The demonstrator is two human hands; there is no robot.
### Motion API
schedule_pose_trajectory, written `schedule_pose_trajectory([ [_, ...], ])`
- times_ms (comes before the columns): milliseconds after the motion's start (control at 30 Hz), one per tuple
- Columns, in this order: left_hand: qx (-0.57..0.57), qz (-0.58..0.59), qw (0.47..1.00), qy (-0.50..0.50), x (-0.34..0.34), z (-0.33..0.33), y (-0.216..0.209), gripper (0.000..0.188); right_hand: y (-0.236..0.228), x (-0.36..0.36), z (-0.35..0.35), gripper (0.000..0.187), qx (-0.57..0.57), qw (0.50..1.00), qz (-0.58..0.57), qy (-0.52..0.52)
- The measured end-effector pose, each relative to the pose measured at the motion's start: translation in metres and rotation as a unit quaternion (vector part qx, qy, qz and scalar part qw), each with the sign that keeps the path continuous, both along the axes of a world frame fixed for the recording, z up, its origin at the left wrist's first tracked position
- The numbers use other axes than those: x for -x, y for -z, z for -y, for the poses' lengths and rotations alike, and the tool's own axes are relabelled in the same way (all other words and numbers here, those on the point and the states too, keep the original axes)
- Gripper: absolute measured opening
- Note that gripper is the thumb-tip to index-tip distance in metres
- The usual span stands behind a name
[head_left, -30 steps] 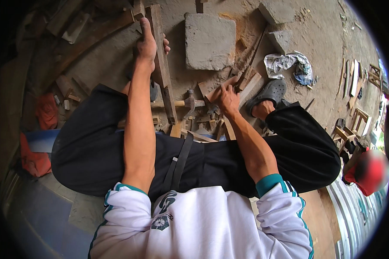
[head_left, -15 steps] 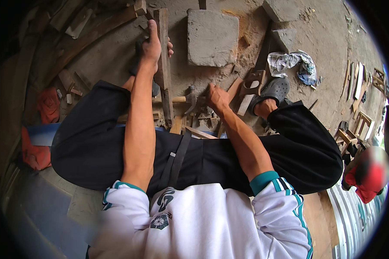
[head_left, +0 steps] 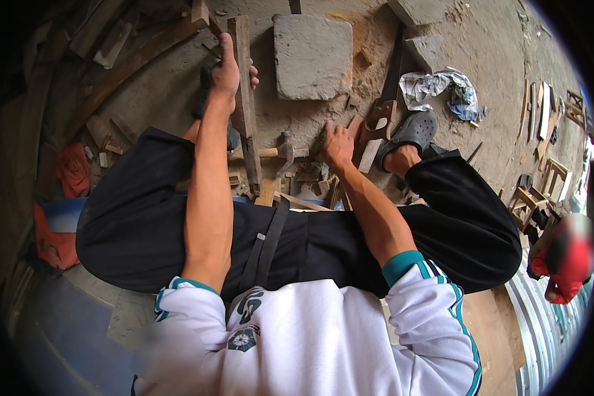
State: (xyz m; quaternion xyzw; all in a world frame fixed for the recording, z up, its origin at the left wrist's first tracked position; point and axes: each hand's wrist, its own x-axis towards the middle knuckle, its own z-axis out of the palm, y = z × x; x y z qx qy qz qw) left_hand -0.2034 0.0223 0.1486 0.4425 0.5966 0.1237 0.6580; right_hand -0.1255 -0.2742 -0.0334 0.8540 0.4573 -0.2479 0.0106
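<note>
My left hand [head_left: 227,80] is closed around a long squared wooden strip [head_left: 243,79], the thumb pointing along its side. The strip runs from beyond the hand down towards my lap. Between my knees lies a claw hammer [head_left: 286,152], its wooden handle passing behind the strip. Just right of the hammer head, my right hand [head_left: 338,146] is low over the wood scraps [head_left: 318,178], its fingers loosely apart and nothing visible in them. Their undersides are hidden. A handsaw [head_left: 379,122] rests beside it, its handle near my right shoe.
Ahead sits a square concrete block [head_left: 313,58], with another block [head_left: 417,12] farther right. A crumpled plastic bag [head_left: 435,91] lies beyond my right shoe [head_left: 417,132]. Timber [head_left: 145,59] is piled at left. A person in red [head_left: 564,264] is at the far right.
My right hand's fingers have loosened from a more closed shape. My left hand still holds the wooden strip. The whole view has shifted slightly.
</note>
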Motion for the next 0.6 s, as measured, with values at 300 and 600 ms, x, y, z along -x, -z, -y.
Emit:
schedule_pose_trajectory([
  [300, 0.001, -0.004, 1.0, 0.002, -0.002, 0.004, 0.0, 0.083, 0.004, 0.012, -0.005, 0.059, -0.031, 0.994, 0.029, -0.096],
  [600, 0.002, 0.001, 1.0, -0.014, -0.003, 0.007, -0.011, 0.084, 0.015, 0.019, -0.019, 0.057, -0.045, 0.996, -0.006, -0.075],
])
